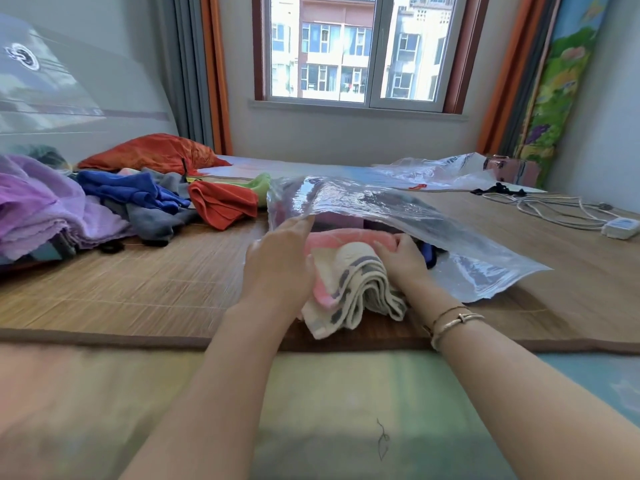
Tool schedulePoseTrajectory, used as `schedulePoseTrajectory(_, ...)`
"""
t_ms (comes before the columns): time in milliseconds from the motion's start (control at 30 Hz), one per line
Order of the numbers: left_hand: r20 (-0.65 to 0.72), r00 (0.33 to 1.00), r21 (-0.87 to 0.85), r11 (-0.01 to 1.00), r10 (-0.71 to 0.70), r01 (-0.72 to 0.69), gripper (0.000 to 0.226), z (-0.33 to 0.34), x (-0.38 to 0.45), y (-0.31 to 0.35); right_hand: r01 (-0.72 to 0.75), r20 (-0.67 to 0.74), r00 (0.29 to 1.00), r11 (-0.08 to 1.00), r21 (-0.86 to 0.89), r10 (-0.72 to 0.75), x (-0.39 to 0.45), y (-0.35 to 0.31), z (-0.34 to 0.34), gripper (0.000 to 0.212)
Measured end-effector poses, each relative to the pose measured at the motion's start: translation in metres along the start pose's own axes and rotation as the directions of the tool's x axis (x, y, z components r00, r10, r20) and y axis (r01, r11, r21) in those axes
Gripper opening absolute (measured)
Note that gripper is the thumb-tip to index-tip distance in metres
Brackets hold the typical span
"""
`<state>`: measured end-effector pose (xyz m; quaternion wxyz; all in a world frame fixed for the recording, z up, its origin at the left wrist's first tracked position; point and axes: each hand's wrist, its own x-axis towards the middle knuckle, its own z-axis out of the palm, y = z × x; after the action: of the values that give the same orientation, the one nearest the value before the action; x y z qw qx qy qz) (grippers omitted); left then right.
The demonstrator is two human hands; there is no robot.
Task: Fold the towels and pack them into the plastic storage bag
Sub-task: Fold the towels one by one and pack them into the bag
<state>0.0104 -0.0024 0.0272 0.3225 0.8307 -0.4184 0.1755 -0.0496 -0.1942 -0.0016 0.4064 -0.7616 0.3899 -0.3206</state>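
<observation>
Head view: folded pink-and-cream towel (349, 282) at centre, half inside mouth of plastic storage bag (398, 216), which extends toward 1 o'clock. Left hand (280, 265) fingers straight, pressing towel's left side; right hand (403, 261) fingers curled, gripping its right side.

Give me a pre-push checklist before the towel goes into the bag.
1. Towel folded: ok.
2. Left hand on towel's left side: ok.
3. Right hand has a grip on its right side: ok.
4. Bag mouth raised over the towel's far end: ok.
5. Room left in the bag: cannot tell, dark cloth already shows inside.
6. Towel fully inside: not ok, its near half lies on the mat.
</observation>
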Motion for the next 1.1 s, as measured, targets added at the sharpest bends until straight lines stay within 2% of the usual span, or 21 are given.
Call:
schedulePoseTrajectory(33, 0.001, 1.000, -0.007, 1.000, -0.001, 0.001, 0.058, 0.002, 0.000, -0.001, -0.015, 0.008, 1.000, 0.967, -0.253, 0.017, -0.001, 0.005, -0.003, 0.062)
schedulePoseTrajectory(67, 0.001, 1.000, -0.015, 1.000, -0.001, 0.001, 0.060, 0.003, -0.001, -0.001, 0.006, 0.013, 1.000, 0.916, -0.401, 0.000, -0.005, 0.007, -0.006, 0.069)
schedulePoseTrajectory(133, -0.007, 1.000, -0.034, 0.999, -0.008, 0.008, 0.064, 0.006, -0.002, -0.001, 0.188, 0.074, 0.982, 0.840, -0.509, -0.174, -0.020, 0.012, -0.010, 0.069)
schedulePoseTrajectory(233, -0.028, 0.999, -0.023, 1.000, -0.021, 0.020, 0.067, 0.008, -0.003, 0.001, 0.481, 0.227, 0.875, 0.715, -0.507, -0.427, -0.057, 0.015, -0.015, 0.074)
schedulePoseTrajectory(367, -0.034, 0.999, 0.010, 1.000, -0.009, 0.009, 0.052, 0.001, -0.007, -0.001, 0.627, 0.502, 0.767, 0.637, -0.449, -0.401, -0.098, 0.000, -0.023, 0.074)
schedulePoseTrajectory(467, -0.028, 1.000, 0.010, 1.000, -0.001, 0.001, 0.049, -0.002, -0.007, -0.006, 0.678, 0.551, 0.728, 0.543, -0.496, -0.407, -0.101, -0.008, -0.019, 0.084)
schedulePoseTrajectory(533, -0.024, 1.000, 0.004, 1.000, 0.018, -0.018, 0.054, -0.004, -0.005, -0.008, 0.718, 0.535, 0.695, 0.512, -0.472, -0.480, -0.091, -0.012, -0.009, 0.076)
schedulePoseTrajectory(600, -0.017, 0.999, -0.015, 0.999, 0.035, -0.035, 0.050, -0.005, -0.005, -0.008, 0.731, 0.474, 0.679, 0.572, -0.372, -0.560, -0.076, -0.016, 0.002, 0.056)
schedulePoseTrajectory(633, -0.019, 0.999, -0.022, 0.999, 0.049, -0.049, 0.045, -0.005, -0.005, -0.009, 0.703, 0.409, 0.706, 0.639, -0.313, -0.578, -0.069, -0.017, 0.006, 0.045)
schedulePoseTrajectory(733, -0.045, 0.996, -0.057, 0.995, 0.075, -0.078, 0.032, -0.005, -0.007, -0.013, 0.576, 0.071, 0.816, 0.800, -0.166, -0.573, -0.050, -0.016, 0.017, 0.008)
schedulePoseTrajectory(800, -0.059, 0.995, -0.080, 0.993, 0.078, -0.083, 0.028, -0.004, -0.006, -0.014, 0.529, -0.145, 0.834, 0.846, -0.060, -0.532, -0.045, -0.018, 0.026, 0.019)
schedulePoseTrajectory(833, -0.060, 0.995, -0.086, 0.993, 0.075, -0.080, 0.027, -0.004, -0.005, -0.014, 0.518, -0.187, 0.839, 0.855, -0.018, -0.512, -0.044, -0.020, 0.032, 0.017)
schedulePoseTrajectory(867, -0.054, 0.996, -0.087, 0.993, 0.070, -0.074, 0.029, -0.005, -0.004, -0.013, 0.515, -0.142, 0.847, 0.857, -0.023, -0.513, -0.041, -0.020, 0.039, 0.006)
schedulePoseTrajectory(900, -0.045, 0.997, -0.087, 0.994, 0.068, -0.072, 0.034, -0.006, -0.003, -0.012, 0.513, -0.018, 0.855, 0.850, -0.121, -0.518, -0.044, -0.022, 0.045, 0.018)
schedulePoseTrajectory(967, -0.022, 0.997, -0.070, 0.995, 0.068, -0.069, 0.052, -0.009, -0.004, -0.011, 0.583, 0.364, 0.807, 0.726, -0.366, -0.464, -0.045, -0.019, 0.053, 0.055)
schedulePoseTrajectory(1000, -0.011, 0.998, -0.059, 0.996, 0.065, -0.066, 0.060, -0.011, -0.003, -0.011, 0.614, 0.463, 0.779, 0.665, -0.425, -0.423, -0.044, -0.019, 0.053, 0.060)
schedulePoseTrajectory(1067, -0.004, 0.998, -0.061, 0.996, 0.064, -0.064, 0.063, -0.012, -0.003, -0.011, 0.627, 0.512, 0.767, 0.623, -0.467, -0.388, -0.039, -0.025, 0.049, 0.062)
schedulePoseTrajectory(1100, -0.013, 0.998, -0.075, 0.995, 0.064, -0.065, 0.061, -0.012, -0.003, -0.010, 0.604, 0.507, 0.785, 0.625, -0.495, -0.356, -0.034, -0.028, 0.048, 0.063)
